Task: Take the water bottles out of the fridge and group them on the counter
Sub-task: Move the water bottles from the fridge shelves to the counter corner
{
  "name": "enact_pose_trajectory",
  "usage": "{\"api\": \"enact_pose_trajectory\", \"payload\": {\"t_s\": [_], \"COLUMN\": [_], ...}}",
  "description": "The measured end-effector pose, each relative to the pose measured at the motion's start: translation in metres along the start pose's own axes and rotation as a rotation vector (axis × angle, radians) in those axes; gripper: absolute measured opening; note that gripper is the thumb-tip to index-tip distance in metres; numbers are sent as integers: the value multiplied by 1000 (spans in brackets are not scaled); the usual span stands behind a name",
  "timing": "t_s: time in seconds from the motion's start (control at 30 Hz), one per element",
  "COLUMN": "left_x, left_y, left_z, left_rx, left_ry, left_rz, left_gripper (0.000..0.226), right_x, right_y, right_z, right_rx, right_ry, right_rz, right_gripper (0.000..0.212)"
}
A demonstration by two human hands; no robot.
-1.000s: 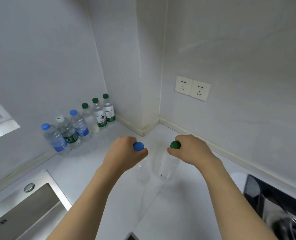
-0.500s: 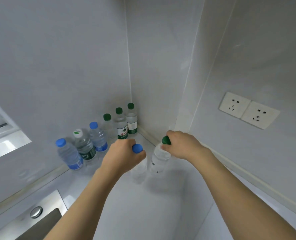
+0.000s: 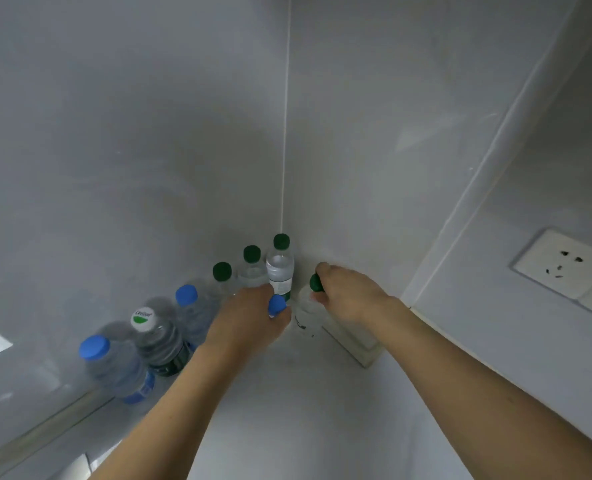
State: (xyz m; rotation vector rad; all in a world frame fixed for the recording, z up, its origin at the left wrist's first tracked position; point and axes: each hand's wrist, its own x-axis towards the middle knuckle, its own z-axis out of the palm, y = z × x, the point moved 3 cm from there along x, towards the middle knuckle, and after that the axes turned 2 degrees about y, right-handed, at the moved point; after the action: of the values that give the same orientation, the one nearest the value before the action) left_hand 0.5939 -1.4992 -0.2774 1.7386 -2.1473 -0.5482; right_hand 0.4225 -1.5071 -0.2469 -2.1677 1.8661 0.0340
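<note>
You have carried both bottles toward the corner: your left hand (image 3: 249,320) with the blue-capped bottle (image 3: 276,304) and right hand (image 3: 351,296) with the green-capped bottle (image 3: 308,306) now sit beside the row, mid-frame.

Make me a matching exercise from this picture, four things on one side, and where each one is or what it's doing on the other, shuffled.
Things:
1. left hand
2. right hand
3. white-capped bottle
4. wall socket

Places or states:
A. on the wall at the right
B. grips a blue-capped bottle by its top
C. stands in the row along the left wall, between two blue caps
D. grips a green-capped bottle by its top, nearest the corner

Pairs: 1-B, 2-D, 3-C, 4-A
</note>
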Motion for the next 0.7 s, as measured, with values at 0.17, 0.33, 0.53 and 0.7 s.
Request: {"api": "enact_pose_trajectory", "payload": {"t_s": [0.17, 0.33, 0.53, 0.7], "left_x": [32, 57, 68, 68], "left_y": [-9, -14, -17, -13], "left_z": [9, 8, 15, 16], "left_rx": [63, 76, 94, 152], "left_ry": [5, 75, 89, 56], "left_rz": [59, 76, 83, 62], "left_gripper": [28, 27, 29, 36], "right_x": [41, 71, 86, 69], "right_y": [-4, -2, 5, 9], "right_z": [6, 10, 15, 17], "right_rx": [37, 32, 96, 190], "right_ry": [-23, -47, -25, -10], "right_rz": [-41, -54, -17, 10], "right_gripper": [23, 26, 33, 68]}}
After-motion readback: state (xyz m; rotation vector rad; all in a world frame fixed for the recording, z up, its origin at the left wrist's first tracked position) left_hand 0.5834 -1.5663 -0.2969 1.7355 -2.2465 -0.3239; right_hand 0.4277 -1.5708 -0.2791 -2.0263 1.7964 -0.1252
